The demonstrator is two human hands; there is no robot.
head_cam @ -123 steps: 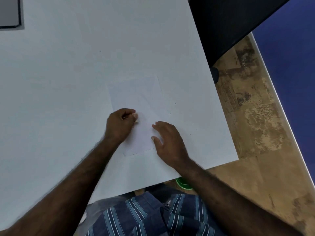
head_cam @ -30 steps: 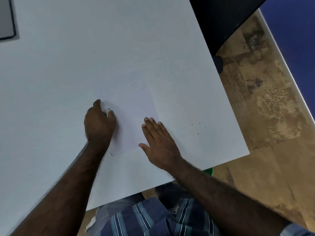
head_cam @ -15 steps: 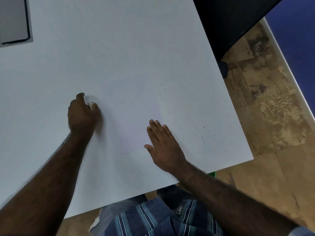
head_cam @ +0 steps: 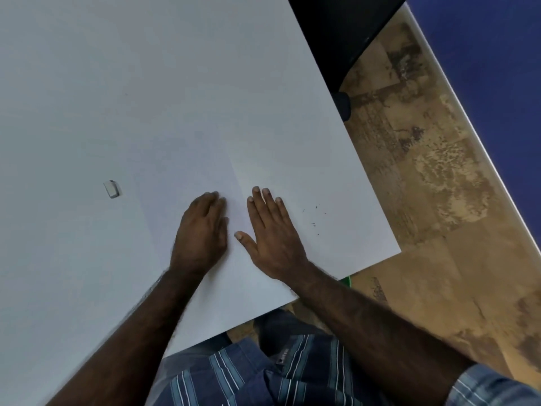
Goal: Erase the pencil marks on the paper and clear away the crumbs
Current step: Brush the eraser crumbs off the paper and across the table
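A white sheet of paper (head_cam: pixel 187 183) lies on the white table (head_cam: pixel 146 83), hard to tell apart from it. My left hand (head_cam: pixel 202 232) rests on the paper's lower part, its fingers slightly bent and holding nothing. My right hand (head_cam: pixel 269 230) lies flat beside it on the paper's right edge, fingers straight. A small white eraser (head_cam: pixel 111 189) lies alone on the table to the left of the paper. A few dark eraser crumbs (head_cam: pixel 315 218) are scattered on the table to the right of my right hand.
The table's near edge (head_cam: pixel 322 288) and right edge run close to my hands. A black chair or panel (head_cam: pixel 336 33) stands at the far right corner. Brown patterned floor (head_cam: pixel 424 200) lies beyond. My striped shirt fills the bottom.
My left hand carried the eraser off to the left, left it on the table, and has come back onto the paper beside my right hand, which stayed flat.
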